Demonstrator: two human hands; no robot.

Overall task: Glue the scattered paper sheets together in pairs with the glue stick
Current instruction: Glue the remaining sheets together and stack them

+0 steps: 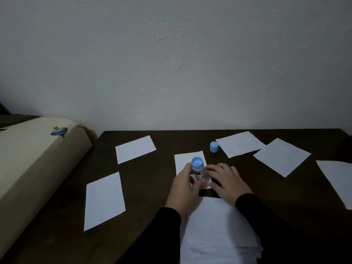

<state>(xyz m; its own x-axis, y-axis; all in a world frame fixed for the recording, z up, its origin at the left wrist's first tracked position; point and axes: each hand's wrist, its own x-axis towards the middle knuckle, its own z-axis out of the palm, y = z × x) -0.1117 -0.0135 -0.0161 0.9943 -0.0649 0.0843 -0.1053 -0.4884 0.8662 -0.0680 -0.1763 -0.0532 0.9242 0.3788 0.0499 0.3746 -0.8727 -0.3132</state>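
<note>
Blue at the top and open, the glue stick [198, 170] stood upright on a small white sheet [187, 159] in the middle of the dark wooden table [152, 187]; my left hand [185, 184] held it, with my thumb and fingers curled round its body; my right hand [227, 180] lay just beside it, palm down, fingers a bit bent, with the tips near the stick; I could not tell if those fingers touched the stick or held anything; the blue cap [214, 147] sat by itself farther back, close to another sheet [239, 146]; more white sheets were spread around, two on the left [135, 149] [104, 201] and two more on the right [282, 157] [338, 180]; a pile of lined paper [217, 231] lay close to me, between my black sleeves; a tan cardboard box [34, 159] with a little blue picture on it leaned at the left side of the table.
</note>
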